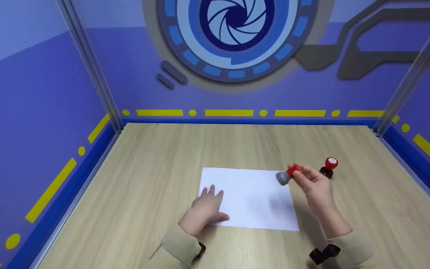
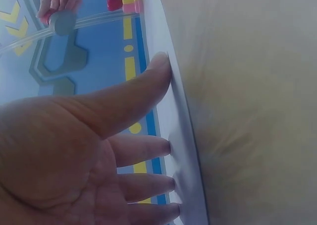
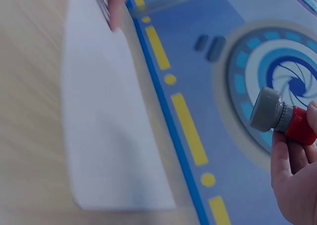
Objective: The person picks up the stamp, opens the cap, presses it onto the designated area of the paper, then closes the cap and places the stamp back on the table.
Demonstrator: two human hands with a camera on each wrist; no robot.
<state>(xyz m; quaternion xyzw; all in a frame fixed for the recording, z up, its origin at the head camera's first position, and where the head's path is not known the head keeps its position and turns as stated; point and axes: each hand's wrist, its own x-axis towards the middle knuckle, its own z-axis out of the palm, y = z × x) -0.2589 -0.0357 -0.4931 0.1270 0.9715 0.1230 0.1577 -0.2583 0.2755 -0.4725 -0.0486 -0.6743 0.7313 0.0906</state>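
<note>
A blank white sheet of paper (image 1: 252, 198) lies on the table. My left hand (image 1: 205, 207) rests on its left part, fingers spread and fairly straight; the left wrist view shows the thumb (image 2: 133, 96) at the sheet's near edge. Above the sheet's far right corner, my right hand (image 1: 315, 185) pinches a stamp (image 1: 287, 174) by its red handle. The stamp is tilted, with its round grey end (image 3: 267, 109) pointing left, away from the fingers. Behind the right hand stands a second stamp (image 1: 331, 163) with a red knob and a dark base.
The wooden table (image 1: 144, 168) runs back to a blue-purple printed wall (image 1: 125, 74). Side walls with metal corner posts (image 1: 92, 63) stand left and right. Both wrists wear dark bands (image 1: 325, 254).
</note>
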